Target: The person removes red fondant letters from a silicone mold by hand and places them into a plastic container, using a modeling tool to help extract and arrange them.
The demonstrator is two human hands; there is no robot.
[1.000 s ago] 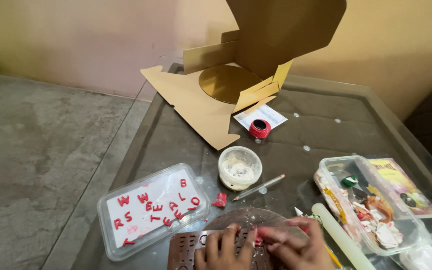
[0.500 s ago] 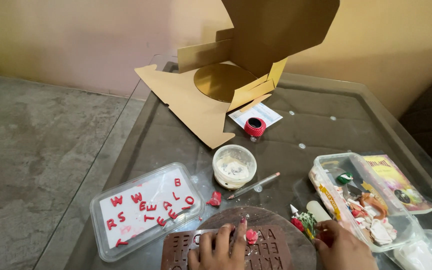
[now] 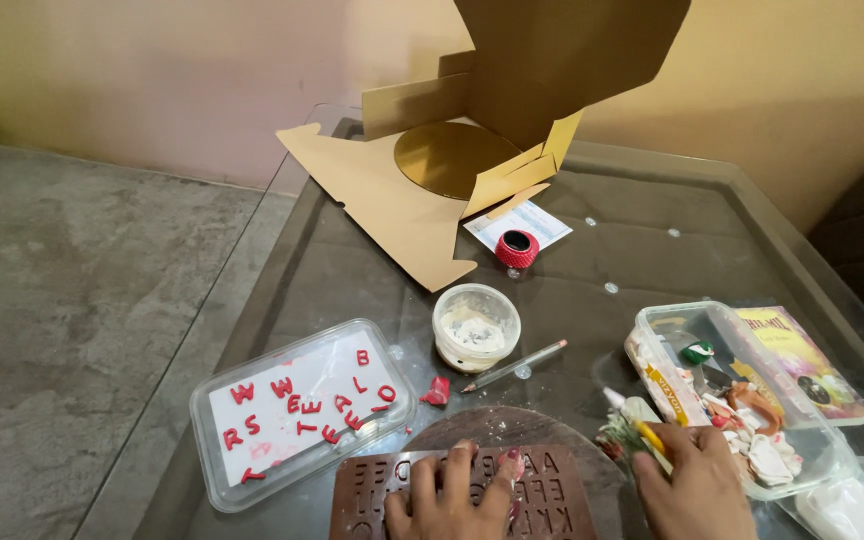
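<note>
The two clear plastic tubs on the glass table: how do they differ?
The left tub is shallow and holds red letters laid flat on white paper; the right tub is deeper and heaped with mixed tools and scraps. The left tub sits apart from both hands; the right hand rests at the right tub's near edge. Both are clear, rectangular and lidless.
</note>
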